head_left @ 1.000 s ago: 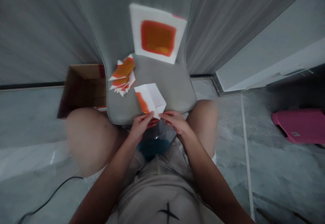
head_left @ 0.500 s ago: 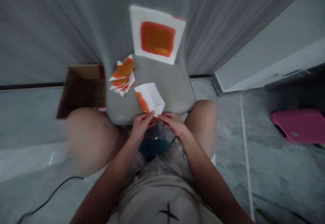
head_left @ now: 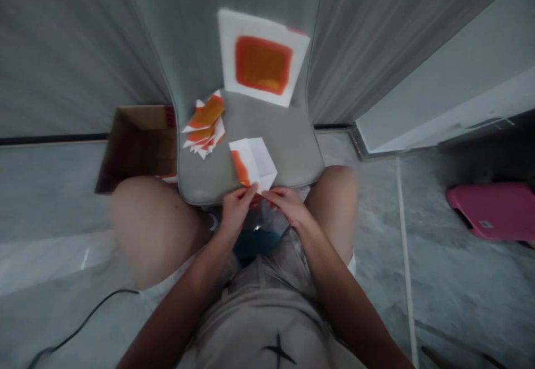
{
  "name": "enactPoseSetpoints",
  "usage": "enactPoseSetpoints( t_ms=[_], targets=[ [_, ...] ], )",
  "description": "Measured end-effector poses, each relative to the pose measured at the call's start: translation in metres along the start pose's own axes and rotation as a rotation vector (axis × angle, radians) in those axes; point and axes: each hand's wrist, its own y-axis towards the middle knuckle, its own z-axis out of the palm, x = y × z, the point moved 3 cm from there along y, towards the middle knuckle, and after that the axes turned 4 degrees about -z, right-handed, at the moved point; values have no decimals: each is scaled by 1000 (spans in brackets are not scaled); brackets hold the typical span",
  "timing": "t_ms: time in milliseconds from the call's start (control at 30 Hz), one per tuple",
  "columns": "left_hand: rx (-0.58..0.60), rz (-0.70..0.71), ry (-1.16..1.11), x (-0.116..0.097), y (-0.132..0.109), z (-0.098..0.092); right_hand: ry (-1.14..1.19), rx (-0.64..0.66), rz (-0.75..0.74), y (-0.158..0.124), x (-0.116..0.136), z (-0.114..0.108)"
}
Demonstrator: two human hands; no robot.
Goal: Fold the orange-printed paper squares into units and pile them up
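A folded white paper with an orange edge [head_left: 252,163] rests on the grey seat cushion [head_left: 288,157], its near corner between my hands. My left hand [head_left: 237,212] pinches the paper's lower edge with its fingertips. My right hand [head_left: 287,204] grips the near tip from the other side. Some orange-marked paper shows under the fingers, partly hidden. Left of the held paper lies a loose pile of folded orange-and-white papers [head_left: 203,125]. A white sheet with an orange square [head_left: 263,57] stands against the chair back.
An open cardboard box [head_left: 140,146] stands left of the chair, with a scrap of orange-and-white paper at its near edge. My knees flank the seat. A pink plastic object [head_left: 493,213] lies on the marble floor [head_left: 443,291] at right; a black cable [head_left: 87,319] runs along the lower left.
The held paper has shifted slightly right and turned a little on the cushion. My hands stay on its near corner, and the whole view has moved slightly.
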Motion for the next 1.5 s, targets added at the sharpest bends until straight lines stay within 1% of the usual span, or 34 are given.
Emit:
enactPoseSetpoints(
  t_ms=[133,333,667,800,867,933,967,1000,1067,1133,1167,1200,1267,1333,1400,1467,1500],
  targets=[
    [8,-46,-65,0,1,-2,1,2,-9,-1,0,-2],
    [-14,-13,-94,0,0,-1,-14,2,-4,1,-6,-6],
    [-30,-36,-227,-1,-2,-1,1,21,34,-4,-8,-8],
    [-55,-75,-247,-4,-3,1,32,15,29,-7,-5,-7],
    [-36,-141,-245,-8,-4,-2,46,-16,23,-7,-2,-8],
    [32,-196,-239,-14,-6,-9,46,-68,13,-6,2,-10],
    [60,-197,-227,-18,-7,-14,39,-90,5,-5,4,-11],
    [67,-162,-201,-23,-8,-21,28,-105,-3,-3,5,-12],
    [13,-25,-98,-34,-9,-35,0,-120,-15,0,6,-11],
    [-26,167,64,-46,-8,-43,-20,-146,-31,4,6,-8],
    [-20,280,167,-53,-6,-42,-27,-163,-41,6,6,-6],
    [1,401,279,-60,-2,-39,-30,-175,-49,8,6,-4],
    [65,650,505,-74,8,-28,-39,-179,-54,11,5,2],
    [133,857,691,-85,23,-14,-52,-167,-48,13,5,8],
    [210,990,901,-91,39,-3,-73,-166,-49,13,5,12],
    [259,1056,1098,-92,55,4,-115,-155,-59,11,7,13],
    [270,1069,1179,-91,61,5,-150,-128,-57,10,9,11]
  ],
)
